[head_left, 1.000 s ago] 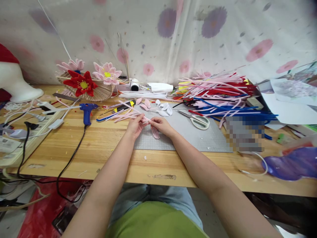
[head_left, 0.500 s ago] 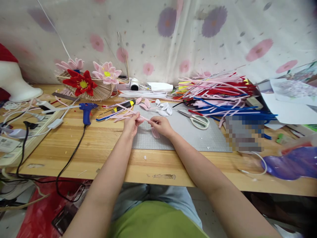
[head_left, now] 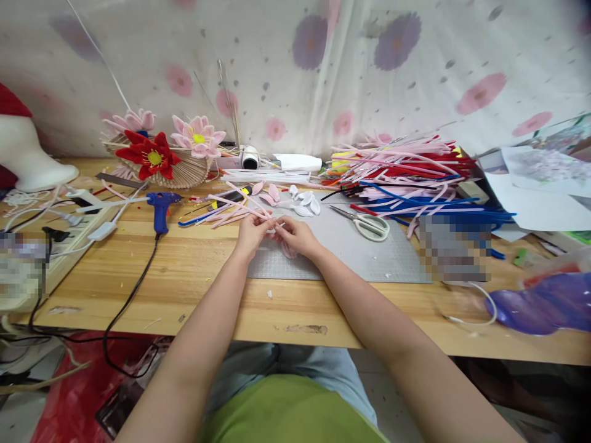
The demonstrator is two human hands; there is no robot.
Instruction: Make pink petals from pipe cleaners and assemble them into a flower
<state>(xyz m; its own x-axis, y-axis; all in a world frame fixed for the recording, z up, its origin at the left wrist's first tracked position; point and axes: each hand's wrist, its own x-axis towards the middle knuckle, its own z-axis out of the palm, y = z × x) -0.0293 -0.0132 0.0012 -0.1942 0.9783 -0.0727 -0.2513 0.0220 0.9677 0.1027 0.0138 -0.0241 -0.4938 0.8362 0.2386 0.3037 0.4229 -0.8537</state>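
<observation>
Over the left part of the grey cutting mat [head_left: 369,264], my left hand [head_left: 253,234] pinches pale pink fuzzy stems [head_left: 258,206]. Close against it, my right hand [head_left: 298,235] has its fingers closed on the same pink stems. A pink looped piece [head_left: 289,250] hangs just below the right fingers, partly hidden by them. Behind my hands lie pink petals [head_left: 271,193] and white petals [head_left: 309,202]. More pink stems and a blue one lie left of my left hand, by a yellow and black cutter [head_left: 232,197].
Scissors [head_left: 369,226] lie on the mat at right. Behind them is a heap of coloured stems [head_left: 401,163]. A blue glue gun [head_left: 161,209] with a black cord, a power strip [head_left: 69,252] and fuzzy flowers [head_left: 154,157] are at left. A purple item [head_left: 545,304] lies far right.
My left hand has moved a little to the right, so both hands are now touching or nearly so. The pink stems stick up more from between the fingers.
</observation>
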